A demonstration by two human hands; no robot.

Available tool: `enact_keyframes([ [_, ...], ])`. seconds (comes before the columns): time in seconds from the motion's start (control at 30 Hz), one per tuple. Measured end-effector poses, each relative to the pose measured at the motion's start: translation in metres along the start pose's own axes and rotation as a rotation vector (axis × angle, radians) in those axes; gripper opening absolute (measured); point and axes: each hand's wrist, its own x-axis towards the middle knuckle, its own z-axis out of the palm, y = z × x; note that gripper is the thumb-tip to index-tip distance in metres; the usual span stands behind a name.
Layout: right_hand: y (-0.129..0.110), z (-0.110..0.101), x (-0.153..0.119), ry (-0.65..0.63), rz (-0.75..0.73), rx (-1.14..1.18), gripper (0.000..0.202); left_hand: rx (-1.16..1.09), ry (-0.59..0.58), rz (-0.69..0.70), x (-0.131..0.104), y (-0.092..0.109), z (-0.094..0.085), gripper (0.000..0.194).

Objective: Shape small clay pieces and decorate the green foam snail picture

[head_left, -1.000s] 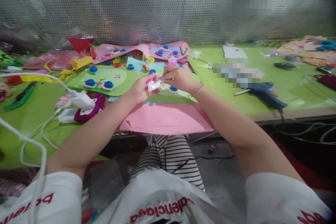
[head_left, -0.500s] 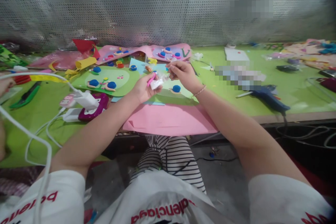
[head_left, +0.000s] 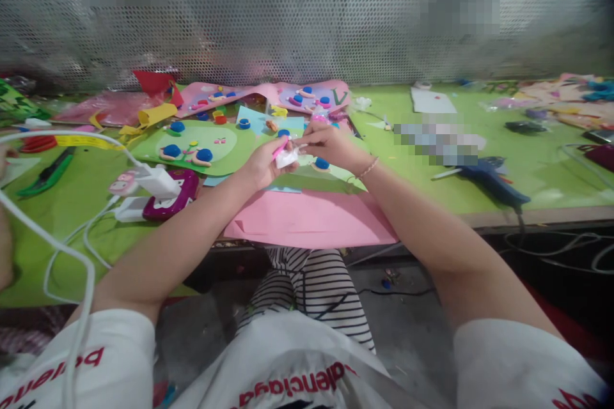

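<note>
My left hand (head_left: 267,163) is closed around a small white item (head_left: 286,158) and a thin pink piece (head_left: 280,148). My right hand (head_left: 327,146) meets it from the right, its fingers pressed together at the white item; what they pinch is too small to make out. Both hands are above a green sheet (head_left: 230,148) bearing several blue-shelled snail shapes, one of them a blue snail (head_left: 322,164) just below my right hand. A pink sheet (head_left: 311,218) lies at the table's front edge.
A blue glue gun (head_left: 496,182) lies to the right, its cable hanging off the edge. White chargers (head_left: 160,183) on a purple block (head_left: 171,197) and a green cutter (head_left: 47,172) are at left. Pink decorated sheets (head_left: 268,93) lie behind. Another person's arm shows at far left.
My right hand has moved slightly down and toward my left hand, its fingers now over the white item. The other person's hand at the far left has drawn back.
</note>
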Motion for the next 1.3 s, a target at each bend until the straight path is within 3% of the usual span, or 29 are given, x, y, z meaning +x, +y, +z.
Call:
enact_keyframes([
  [0.3,-0.014,0.008,-0.002,0.041,-0.106,-0.244,0.024,0.001,-0.001,0.038,0.003,0.000,-0.004,0.028],
  [0.43,-0.017,0.003,0.000,0.110,-0.109,-0.207,0.018,-0.001,-0.035,0.006,0.001,0.003,-0.003,0.029],
  [0.5,-0.014,-0.001,0.001,0.209,-0.051,-0.146,0.016,-0.017,-0.020,-0.015,0.000,0.004,-0.002,0.030],
  [0.6,-0.006,-0.009,0.003,0.385,0.149,0.022,0.017,-0.032,0.026,-0.010,-0.001,0.006,0.000,0.030],
  [0.67,-0.001,-0.012,0.005,0.420,0.297,0.198,0.018,-0.034,0.047,-0.001,-0.001,0.007,0.000,0.030],
  [0.87,0.004,-0.004,0.008,0.317,0.521,0.611,0.012,-0.062,0.108,-0.008,0.000,0.006,0.000,0.028],
  [1.07,-0.015,0.009,0.007,0.200,0.496,0.650,0.017,-0.038,0.045,0.025,-0.001,0.005,0.001,0.028],
  [1.2,-0.023,0.006,0.008,0.137,0.518,0.486,0.020,-0.014,-0.016,0.038,-0.001,0.002,-0.001,0.025],
  [1.3,-0.026,0.002,0.006,0.090,0.347,0.095,0.030,0.002,-0.049,0.051,0.000,0.000,-0.002,0.024],
])
